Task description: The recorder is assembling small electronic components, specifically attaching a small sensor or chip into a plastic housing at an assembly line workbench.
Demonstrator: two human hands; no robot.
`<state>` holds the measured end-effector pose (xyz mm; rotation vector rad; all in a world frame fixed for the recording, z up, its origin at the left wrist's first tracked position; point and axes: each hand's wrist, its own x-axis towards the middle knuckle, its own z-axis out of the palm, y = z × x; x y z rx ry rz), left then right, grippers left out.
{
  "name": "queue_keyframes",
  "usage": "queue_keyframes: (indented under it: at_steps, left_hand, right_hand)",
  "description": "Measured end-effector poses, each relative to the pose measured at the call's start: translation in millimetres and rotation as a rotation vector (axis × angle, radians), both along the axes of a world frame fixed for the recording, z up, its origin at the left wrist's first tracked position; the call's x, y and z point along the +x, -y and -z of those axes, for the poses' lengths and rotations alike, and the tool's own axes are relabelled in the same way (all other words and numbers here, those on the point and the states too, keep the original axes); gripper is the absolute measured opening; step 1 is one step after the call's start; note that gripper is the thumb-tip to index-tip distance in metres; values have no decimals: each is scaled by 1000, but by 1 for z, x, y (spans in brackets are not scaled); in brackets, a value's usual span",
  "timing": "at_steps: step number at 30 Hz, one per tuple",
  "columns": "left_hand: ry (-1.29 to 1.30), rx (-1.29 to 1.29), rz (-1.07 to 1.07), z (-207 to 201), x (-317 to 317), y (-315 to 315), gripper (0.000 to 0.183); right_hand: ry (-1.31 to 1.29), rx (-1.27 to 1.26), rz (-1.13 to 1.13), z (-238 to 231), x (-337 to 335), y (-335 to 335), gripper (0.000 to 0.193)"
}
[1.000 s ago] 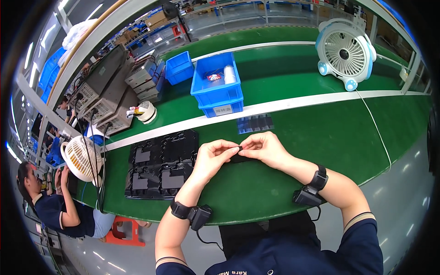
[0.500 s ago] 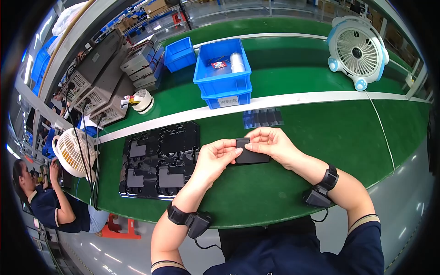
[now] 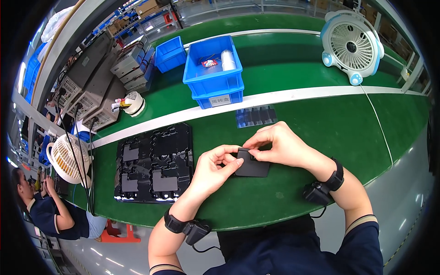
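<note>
A flat, dark, L-shaped piece [image 3: 253, 170] is held between both hands over the green bench. My left hand [image 3: 212, 170] pinches its left side, thumb on the face and fingers behind. My right hand [image 3: 280, 145] is closed at its upper edge, with thumb and forefinger pressed near the corner. Whether something small sits between those right fingertips cannot be made out. To the left lies a black moulded tray [image 3: 145, 166] with several recesses. Similar dark grey pieces [image 3: 165, 181] rest in three of them.
A clear bluish plastic strip [image 3: 255, 117] lies beyond my hands. Stacked blue bins [image 3: 213, 82] hold a white roll; another blue bin [image 3: 171, 54] stands beside them. Fans stand at right [image 3: 352, 48] and left [image 3: 69, 158], with cables hanging. A co-worker [image 3: 57, 215] sits far left.
My right hand has risen off the piece's face, its fingers now pinching at the upper edge. The piece sits slightly lower and turned. The whole view has shifted a little.
</note>
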<state>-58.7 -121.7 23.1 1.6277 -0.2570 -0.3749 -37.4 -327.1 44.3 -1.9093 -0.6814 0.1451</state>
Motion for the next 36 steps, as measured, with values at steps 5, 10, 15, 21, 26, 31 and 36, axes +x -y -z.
queue_keyframes:
  at_steps: [5,10,15,21,26,31,36]
  left_hand:
    - [15,35,-10,-2,-4,2,26]
    - [2,41,-39,-4,-8,5,24]
    - [12,60,-53,-5,-9,5,23]
    - [58,115,-64,-9,-8,7,21]
    - [16,90,-37,-10,-8,3,25]
    - [-58,-4,6,-9,-7,3,24]
    - [-132,-4,15,-11,-1,-2,22]
  right_hand:
    - [266,-194,62,-6,-13,-10,21]
    - [411,-278,129,-1,-18,-11,17]
    - [410,-249,159,-1,-19,-12,15]
    - [456,-262,289,-18,-28,-9,13]
    - [219,-24,286,-23,-14,1,17]
    - [32,-6,156,-6,5,15,12]
    - [-41,14,96,-9,-2,3,11]
